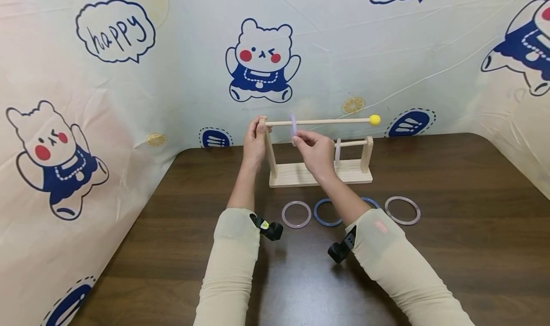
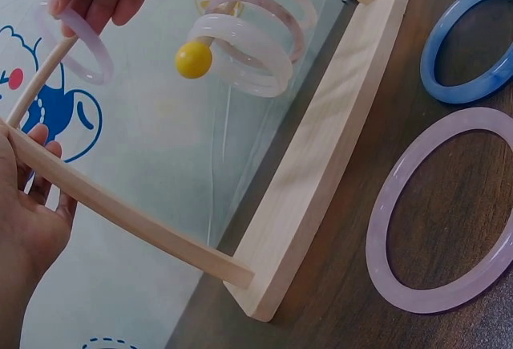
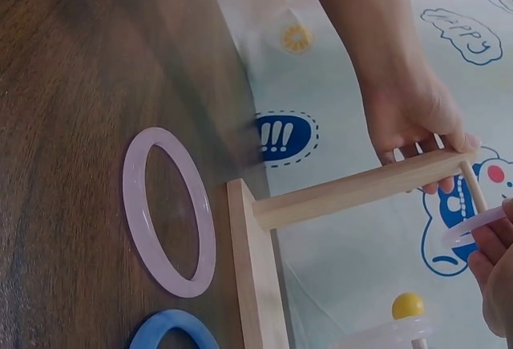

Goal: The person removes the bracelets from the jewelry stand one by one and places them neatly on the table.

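A light wooden bangle stand (image 1: 292,176) has an upper rod ending in a yellow ball (image 1: 375,120) and a lower rod with another yellow ball (image 2: 193,59). My left hand (image 1: 254,147) grips the top of the left post. Between thumb and fingers, my right hand (image 1: 317,156) pinches a lilac bangle (image 1: 294,121), which hangs around the upper rod near that post. Several bangles, including a white bangle (image 2: 276,84), circle the lower rod. In the head view the right hand hides most of them.
On the dark wooden table (image 1: 172,249), a lilac bangle (image 1: 283,215), a blue bangle (image 1: 315,215), another blue bangle (image 1: 373,201) and a pale bangle (image 1: 386,210) lie in a row before the stand. A printed cloth (image 1: 180,68) hangs behind.
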The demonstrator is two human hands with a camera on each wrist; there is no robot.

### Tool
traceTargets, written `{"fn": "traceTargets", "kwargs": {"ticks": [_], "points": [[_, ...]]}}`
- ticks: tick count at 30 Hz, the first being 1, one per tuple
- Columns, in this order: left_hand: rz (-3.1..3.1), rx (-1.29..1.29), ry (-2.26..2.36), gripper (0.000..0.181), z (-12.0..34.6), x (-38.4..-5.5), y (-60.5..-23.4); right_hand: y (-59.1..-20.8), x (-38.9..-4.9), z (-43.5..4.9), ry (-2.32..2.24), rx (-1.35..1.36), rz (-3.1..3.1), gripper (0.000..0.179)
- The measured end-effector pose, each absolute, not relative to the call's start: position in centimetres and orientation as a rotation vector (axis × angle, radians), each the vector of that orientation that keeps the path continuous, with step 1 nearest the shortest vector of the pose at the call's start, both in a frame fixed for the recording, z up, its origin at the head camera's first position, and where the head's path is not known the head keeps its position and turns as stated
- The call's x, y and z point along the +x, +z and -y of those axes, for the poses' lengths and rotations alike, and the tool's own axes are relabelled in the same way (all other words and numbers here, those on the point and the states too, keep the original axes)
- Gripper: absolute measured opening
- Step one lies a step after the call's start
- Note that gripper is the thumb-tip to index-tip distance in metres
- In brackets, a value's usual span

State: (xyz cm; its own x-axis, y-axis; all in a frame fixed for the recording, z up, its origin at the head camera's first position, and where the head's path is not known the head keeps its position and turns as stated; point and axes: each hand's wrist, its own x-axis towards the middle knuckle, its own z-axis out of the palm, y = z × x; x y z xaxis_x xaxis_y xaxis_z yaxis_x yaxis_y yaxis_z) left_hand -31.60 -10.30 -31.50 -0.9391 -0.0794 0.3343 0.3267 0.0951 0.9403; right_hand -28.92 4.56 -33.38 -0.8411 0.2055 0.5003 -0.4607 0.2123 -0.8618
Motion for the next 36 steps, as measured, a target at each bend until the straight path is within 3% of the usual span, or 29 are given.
{"fn": "traceTargets", "kwargs": {"ticks": [12,31,36], "points": [[2.036,-0.275,-1.929,0.043,10.8,-34.1,-33.7,-33.5,-28.7,-5.2,1.667,0.261,1.936,0.017],[2.036,-0.271,-1.922,0.041,10.9,-34.1,-33.7,-33.6,-28.4,-5.9,1.681,0.224,1.891,0.016],[2.049,-0.275,-1.932,0.038,10.6,-32.8,-32.4,-33.7,-28.3,-6.1,1.676,0.24,1.861,0.015]]}}
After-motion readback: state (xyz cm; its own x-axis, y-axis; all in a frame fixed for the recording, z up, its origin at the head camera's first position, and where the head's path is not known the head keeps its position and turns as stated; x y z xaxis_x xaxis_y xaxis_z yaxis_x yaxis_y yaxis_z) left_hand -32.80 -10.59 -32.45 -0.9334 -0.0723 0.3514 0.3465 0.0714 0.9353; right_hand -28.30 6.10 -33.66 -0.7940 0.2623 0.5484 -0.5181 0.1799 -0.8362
